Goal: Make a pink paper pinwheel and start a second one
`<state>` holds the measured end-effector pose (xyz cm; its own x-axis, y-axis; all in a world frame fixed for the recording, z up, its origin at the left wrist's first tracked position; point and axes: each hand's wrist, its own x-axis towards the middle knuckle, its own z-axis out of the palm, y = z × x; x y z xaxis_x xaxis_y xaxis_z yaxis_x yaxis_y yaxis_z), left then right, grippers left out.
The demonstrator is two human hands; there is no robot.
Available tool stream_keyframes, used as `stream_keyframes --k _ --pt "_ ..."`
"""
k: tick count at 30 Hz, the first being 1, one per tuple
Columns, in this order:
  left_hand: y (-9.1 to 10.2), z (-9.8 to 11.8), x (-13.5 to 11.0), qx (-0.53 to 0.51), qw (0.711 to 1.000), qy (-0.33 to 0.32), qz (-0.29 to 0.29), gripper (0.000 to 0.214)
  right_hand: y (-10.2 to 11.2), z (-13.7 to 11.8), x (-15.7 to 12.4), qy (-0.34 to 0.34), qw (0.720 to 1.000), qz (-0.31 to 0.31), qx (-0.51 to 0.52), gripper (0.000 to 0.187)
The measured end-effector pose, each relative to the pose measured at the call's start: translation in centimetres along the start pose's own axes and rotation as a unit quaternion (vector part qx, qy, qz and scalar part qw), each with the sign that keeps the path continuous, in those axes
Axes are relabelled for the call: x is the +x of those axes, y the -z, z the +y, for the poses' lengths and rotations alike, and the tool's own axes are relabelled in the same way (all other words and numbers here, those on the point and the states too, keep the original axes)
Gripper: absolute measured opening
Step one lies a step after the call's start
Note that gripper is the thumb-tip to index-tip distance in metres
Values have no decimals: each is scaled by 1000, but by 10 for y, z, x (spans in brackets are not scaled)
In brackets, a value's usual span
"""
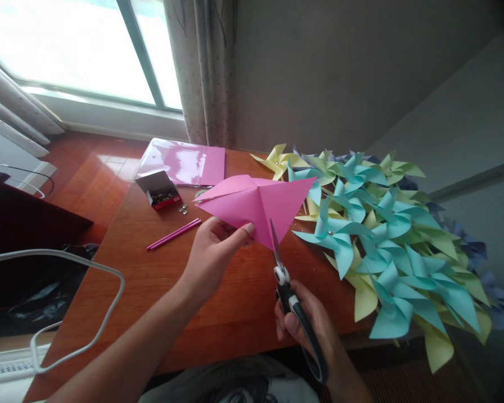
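Observation:
My left hand (212, 254) pinches a creased pink paper square (256, 204) by its near edge and holds it above the wooden table (231, 302). My right hand (315, 330) grips black-and-white scissors (292, 299) by the handles. The blades point up and bite into the paper's lower corner along a crease.
A pile of turquoise, yellow and blue paper pinwheels (386, 246) covers the table's right side. Further back lie a stack of pink sheets (182, 162), an open box of pins (159, 190), two loose pins (183, 209) and pink sticks (174, 234). A white cable (78, 263) loops at the left.

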<state>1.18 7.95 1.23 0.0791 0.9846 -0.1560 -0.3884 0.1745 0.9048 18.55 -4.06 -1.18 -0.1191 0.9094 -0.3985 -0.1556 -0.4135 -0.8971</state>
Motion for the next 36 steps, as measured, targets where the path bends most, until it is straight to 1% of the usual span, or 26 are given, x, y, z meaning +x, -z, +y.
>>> stream_keyframes --k 5,12,21,36 --pt "0 -1 0 7 1000 4 -1 15 0 -3 1 -1 1000 -8 10 55" --pt "0 -1 0 11 1000 1 -5 16 -1 -5 1 -5 1000 -2 15 55" --pt "-1 1 -1 5 1000 7 -3 15 -2 -3 1 -1 1000 -2 17 52" --pt "-1 1 -1 4 1000 3 3 16 -2 -2 1 -1 1000 -6 15 52"
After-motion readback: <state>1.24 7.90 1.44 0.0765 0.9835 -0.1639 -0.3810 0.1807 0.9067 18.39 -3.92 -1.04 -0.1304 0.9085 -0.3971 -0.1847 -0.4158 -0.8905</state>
